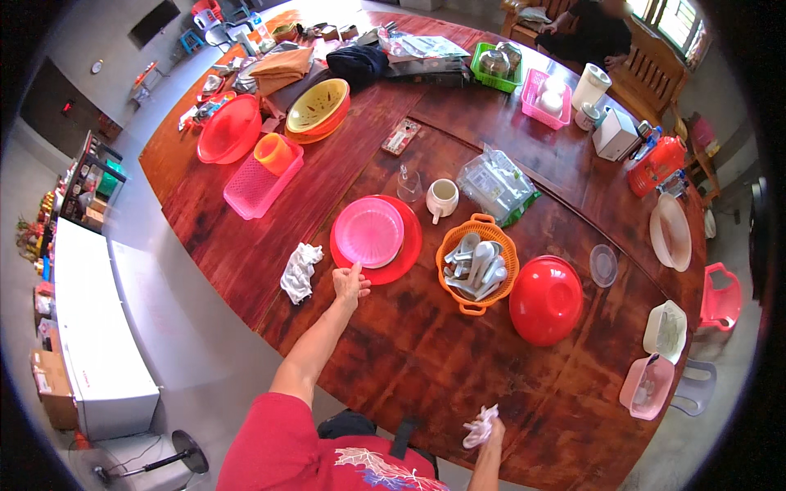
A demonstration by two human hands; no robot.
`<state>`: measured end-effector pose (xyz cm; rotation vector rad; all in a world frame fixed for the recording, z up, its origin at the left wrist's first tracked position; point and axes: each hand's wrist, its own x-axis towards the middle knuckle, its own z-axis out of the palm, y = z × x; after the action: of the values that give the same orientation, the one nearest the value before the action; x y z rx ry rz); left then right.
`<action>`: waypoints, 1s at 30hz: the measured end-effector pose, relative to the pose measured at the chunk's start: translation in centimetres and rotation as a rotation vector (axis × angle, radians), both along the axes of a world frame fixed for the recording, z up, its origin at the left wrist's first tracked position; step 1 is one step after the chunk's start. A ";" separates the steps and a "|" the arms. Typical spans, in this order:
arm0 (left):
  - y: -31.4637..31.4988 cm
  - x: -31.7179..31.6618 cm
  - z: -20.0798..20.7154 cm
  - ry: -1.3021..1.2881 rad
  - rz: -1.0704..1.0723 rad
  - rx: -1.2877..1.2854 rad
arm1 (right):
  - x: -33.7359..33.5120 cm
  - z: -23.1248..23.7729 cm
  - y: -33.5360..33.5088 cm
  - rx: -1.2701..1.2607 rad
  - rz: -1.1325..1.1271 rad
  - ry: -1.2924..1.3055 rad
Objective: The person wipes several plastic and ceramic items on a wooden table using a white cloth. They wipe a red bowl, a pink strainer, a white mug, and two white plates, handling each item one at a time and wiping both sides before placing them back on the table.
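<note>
My left hand (352, 284) reaches to the near rim of a pink ribbed plate (369, 232). One finger points up at that rim and the thumb stands apart, so the hand looks open. The pink plate sits on a larger red plate (407, 245). Close to the table's front edge, my right hand (497, 431) is closed on a crumpled white cloth (481, 426). Another crumpled white cloth (302, 272) lies left of the plates. Beyond them are a white mug (442, 196) and a clear glass (408, 184).
Right of the plates stand an orange basket (467, 307) of white spoons and an upturned red bowl (546, 300). A clear plastic package (495, 182) lies behind. Farther left are a pink basket (246, 192) and a red basin (229, 129). A person (585, 37) sits beyond the table.
</note>
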<state>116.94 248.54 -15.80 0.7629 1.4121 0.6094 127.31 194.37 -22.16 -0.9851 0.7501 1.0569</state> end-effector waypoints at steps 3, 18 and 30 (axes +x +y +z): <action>3.0 2.6 -0.8 0.095 0.056 0.019 | -5.7 0.0 -0.1 -0.232 0.058 0.016; 1.1 0.2 2.0 -0.243 0.104 0.127 | -14.1 11.5 10.5 -0.082 0.503 -0.221; -14.6 -6.5 9.4 -0.412 -0.123 0.163 | -4.4 23.9 19.4 -0.245 0.611 -1.335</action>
<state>110.47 233.93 -6.44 0.7934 0.9400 0.7439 122.95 213.74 1.78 -1.8641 -0.5742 0.5576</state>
